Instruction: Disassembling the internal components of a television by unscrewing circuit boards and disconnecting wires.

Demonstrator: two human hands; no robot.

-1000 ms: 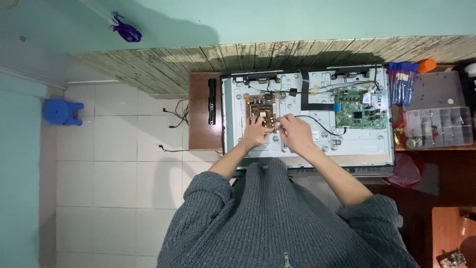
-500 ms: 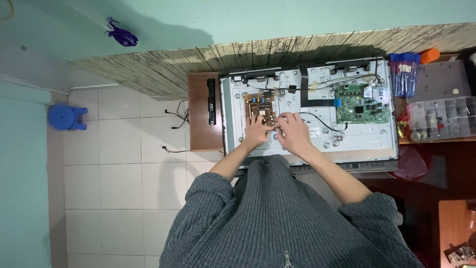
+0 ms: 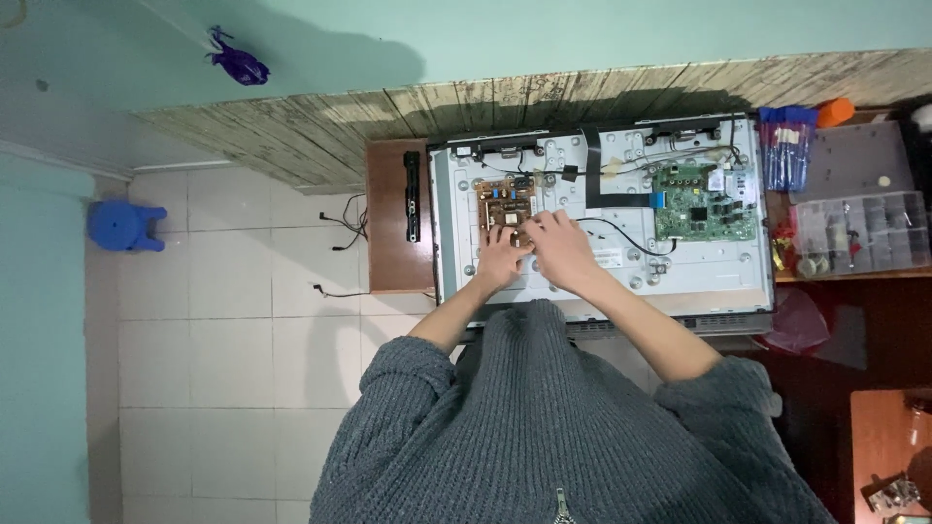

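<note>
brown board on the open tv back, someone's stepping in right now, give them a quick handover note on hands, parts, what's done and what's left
Left hand: on the lower edge of the brown circuit board, fingers bent; whether they pinch anything cannot be told.
Right hand: beside it at the board's lower right corner, fingers curled; its grip is hidden.
Parts: the flat screen's metal back panel lies open on the bench, brown board at left, green circuit board at right, black cables between them. Clear parts organiser to the right.
Done: rear cover off.
Left: both boards still sit in the panel.
</note>
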